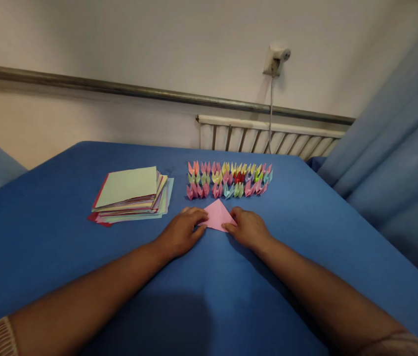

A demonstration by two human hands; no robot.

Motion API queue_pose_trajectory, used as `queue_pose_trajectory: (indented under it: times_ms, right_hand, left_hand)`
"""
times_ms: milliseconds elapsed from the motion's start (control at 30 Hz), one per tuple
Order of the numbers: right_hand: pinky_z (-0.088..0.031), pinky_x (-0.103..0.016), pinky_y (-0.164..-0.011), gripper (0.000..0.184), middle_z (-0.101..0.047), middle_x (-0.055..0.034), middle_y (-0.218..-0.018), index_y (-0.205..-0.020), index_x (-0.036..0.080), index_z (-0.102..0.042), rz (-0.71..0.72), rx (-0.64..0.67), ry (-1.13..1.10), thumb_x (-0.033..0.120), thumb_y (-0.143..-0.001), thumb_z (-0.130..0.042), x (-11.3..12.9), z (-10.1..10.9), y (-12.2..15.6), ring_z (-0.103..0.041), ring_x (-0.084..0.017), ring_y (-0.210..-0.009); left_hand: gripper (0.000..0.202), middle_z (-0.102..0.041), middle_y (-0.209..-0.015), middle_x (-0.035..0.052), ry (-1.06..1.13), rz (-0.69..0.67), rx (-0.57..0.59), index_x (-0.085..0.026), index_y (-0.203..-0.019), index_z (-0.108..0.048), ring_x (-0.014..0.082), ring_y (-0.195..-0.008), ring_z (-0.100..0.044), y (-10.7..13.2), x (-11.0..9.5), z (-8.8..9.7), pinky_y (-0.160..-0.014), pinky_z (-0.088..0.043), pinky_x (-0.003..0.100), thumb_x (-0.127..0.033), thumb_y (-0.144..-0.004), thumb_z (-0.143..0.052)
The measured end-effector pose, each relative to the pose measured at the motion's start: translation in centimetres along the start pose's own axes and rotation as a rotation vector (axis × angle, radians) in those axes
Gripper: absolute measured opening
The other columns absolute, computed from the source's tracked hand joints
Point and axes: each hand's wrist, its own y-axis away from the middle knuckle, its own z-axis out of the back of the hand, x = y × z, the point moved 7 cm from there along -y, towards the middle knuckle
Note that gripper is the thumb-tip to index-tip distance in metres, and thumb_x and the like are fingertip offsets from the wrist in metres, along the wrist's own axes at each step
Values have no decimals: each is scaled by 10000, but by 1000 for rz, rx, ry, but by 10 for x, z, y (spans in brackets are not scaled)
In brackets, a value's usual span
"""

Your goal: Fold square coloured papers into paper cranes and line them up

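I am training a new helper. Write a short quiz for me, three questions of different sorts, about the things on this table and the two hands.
1. Which colour is the folded paper triangle that the left hand and the right hand touch? A) green B) pink C) white
2. True or false: the stack of paper sheets lies to the left of the left hand.
3. Fill in: the small folded figures stand in rows on the ___ table.
Key: 1 B; 2 true; 3 blue.
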Motion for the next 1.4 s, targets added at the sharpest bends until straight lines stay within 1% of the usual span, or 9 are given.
queue_pose_trajectory:
  times_ms: [133, 300, 433, 800, 933, 1033, 1133, 1233, 1400]
  right_hand:
    - [-413, -300, -768, 248, -646, -72, -986, -967, 198, -611, 61, -81, -33, 417, -869, -547, 3, -1, -2, -607, -209, -905]
    - [-411, -328, -877, 346, -599, -115, -1079, -1108, 148, -571, 83, -190, -94, 402, -874, -549, -1, -1, -6, -566, -230, -1012]
    - [-421, -329, -857, 416, -618, -107, -1065, -1131, 152, -553, 97, -164, -110, 434, -831, -610, -1, -4, -7, -577, -231, -996]
    - [-397, -298, -707, 336, -675, -56, -960, -1016, 202, -596, 59, -78, -58, 484, -831, -595, 1, -3, -6, -619, -211, -868]
    - [-392, -298, -732, 291, -660, -59, -966, -1003, 202, -603, 97, -89, -40, 451, -855, -575, 2, -6, -5, -604, -208, -882]
    - [-393, -293, -773, 254, -648, -68, -976, -994, 191, -609, 163, -108, -37, 411, -882, -553, 7, -6, -4, -585, -204, -915]
    - [-392, -286, -788, 221, -637, -68, -968, -981, 186, -612, 211, -109, -37, 377, -897, -541, 9, -8, -3, -570, -197, -917]
    - [-394, -284, -786, 196, -624, -62, -958, -967, 188, -615, 237, -109, -49, 353, -906, -527, 10, -10, -3, -561, -187, -886]
    - [-400, -298, -800, 172, -602, -68, -970, -966, 186, -605, 242, -126, -82, 327, -891, -539, 10, -10, -3, -549, -194, -898]
  left_hand:
    - [238, -648, -1160, 84, -8, -2, 3, -176, -1046, -648, 223, -1101, -560, 1, 4, -2, -979, -431, 385, -189, -828, -552]
    - [243, -625, -1207, 91, -16, -7, 5, -174, -1062, -643, 221, -1139, -542, 1, 5, -4, -1007, -417, 389, -205, -841, -547]
    - [258, -614, -1233, 94, -27, -9, 20, -174, -1084, -637, 226, -1168, -525, 1, 6, -4, -1030, -401, 400, -216, -847, -544]
    - [263, -630, -1227, 81, 45, -10, 44, -194, -1076, -650, 223, -1167, -544, 0, 7, -3, -1022, -419, 401, -232, -846, -528]
    - [235, -643, -1198, 64, 84, 10, 13, -201, -1032, -658, 213, -1146, -555, -1, 9, -3, -1011, -431, 387, -240, -849, -517]
    - [282, -630, -1216, 70, 84, 65, -32, -192, -1104, -628, 216, -1147, -552, -1, 13, -2, -1019, -425, 387, -260, -857, -510]
    - [362, -592, -1265, 109, -21, 148, -80, -159, -1172, -589, 256, -1178, -522, 0, 18, 1, -1037, -397, 425, -314, -848, -541]
    - [358, -584, -1260, 120, -127, 192, -85, -156, -1115, -613, 286, -1176, -505, 1, 22, 3, -1033, -379, 449, -368, -830, -576]
    - [257, -620, -1138, 76, -105, 211, -84, -189, -989, -614, 258, -1083, -528, 1, 24, 3, -966, -413, 417, -355, -793, -612]
